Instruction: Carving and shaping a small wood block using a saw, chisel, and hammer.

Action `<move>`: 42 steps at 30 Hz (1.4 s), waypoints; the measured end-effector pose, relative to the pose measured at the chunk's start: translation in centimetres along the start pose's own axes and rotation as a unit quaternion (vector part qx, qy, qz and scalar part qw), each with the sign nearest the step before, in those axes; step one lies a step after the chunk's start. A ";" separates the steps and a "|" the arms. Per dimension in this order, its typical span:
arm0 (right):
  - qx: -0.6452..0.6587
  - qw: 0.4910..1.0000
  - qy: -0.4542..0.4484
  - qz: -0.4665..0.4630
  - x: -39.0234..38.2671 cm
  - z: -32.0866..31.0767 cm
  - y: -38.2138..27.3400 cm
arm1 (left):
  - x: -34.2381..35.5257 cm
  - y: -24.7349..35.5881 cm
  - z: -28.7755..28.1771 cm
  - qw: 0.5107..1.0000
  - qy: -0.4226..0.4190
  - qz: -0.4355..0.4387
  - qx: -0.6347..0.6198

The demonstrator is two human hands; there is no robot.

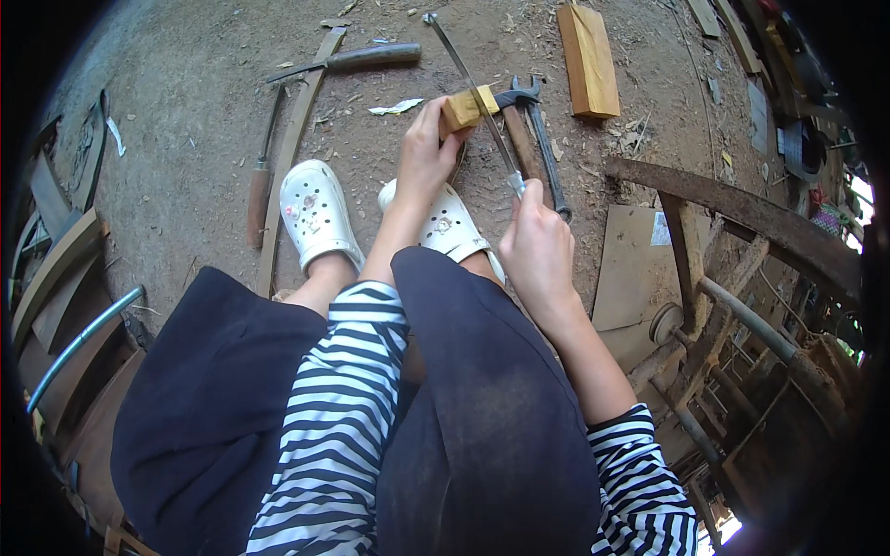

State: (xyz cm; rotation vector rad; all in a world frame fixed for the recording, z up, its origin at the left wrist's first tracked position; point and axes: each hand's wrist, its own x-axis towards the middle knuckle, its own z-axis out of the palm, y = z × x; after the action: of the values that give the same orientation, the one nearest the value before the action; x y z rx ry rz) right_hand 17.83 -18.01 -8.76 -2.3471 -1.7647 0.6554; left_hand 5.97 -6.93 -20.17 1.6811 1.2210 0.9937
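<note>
My left hand [426,144] grips a small yellow wooden block [460,112] above the dirt floor. My right hand [538,241] is closed on the silver handle of a long, thin metal bladed tool [452,53], which slants up across the block's right part. Just behind the block lie a hammer with a dark head and wooden handle [519,139] and a long metal wrench [547,157]. My white clogs [311,208] rest on the ground below my hands.
A second hammer [371,56], a wooden-handled tool [260,199] and a long plank [306,111] lie left. A larger wood block [587,65] lies ahead. A rusty frame [742,213] and cardboard [626,278] are at right, curved boards [56,278] and a metal tube [83,343] at left.
</note>
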 end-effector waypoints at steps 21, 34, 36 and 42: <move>0.026 0.998 -0.007 0.048 1.3 -1.6 -1.3 | 0.8 1.2 0.8 0.994 -0.025 0.039 0.095; 0.008 0.999 -0.006 0.052 1.7 -1.2 -1.3 | 1.7 1.1 0.6 0.994 -0.025 -0.061 0.082; 0.030 0.999 0.014 0.007 2.2 -1.4 -1.6 | 1.5 1.0 0.6 0.996 -0.032 -0.017 0.086; 0.011 0.993 -0.077 0.093 1.1 -3.0 -2.3 | 1.6 1.1 0.6 0.995 -0.029 -0.030 0.087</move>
State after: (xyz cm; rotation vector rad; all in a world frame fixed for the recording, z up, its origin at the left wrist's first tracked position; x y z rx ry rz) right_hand 17.28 -15.84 -5.55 -2.5275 -1.5979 0.9012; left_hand 7.25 -5.71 -19.15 1.7833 1.3435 0.8153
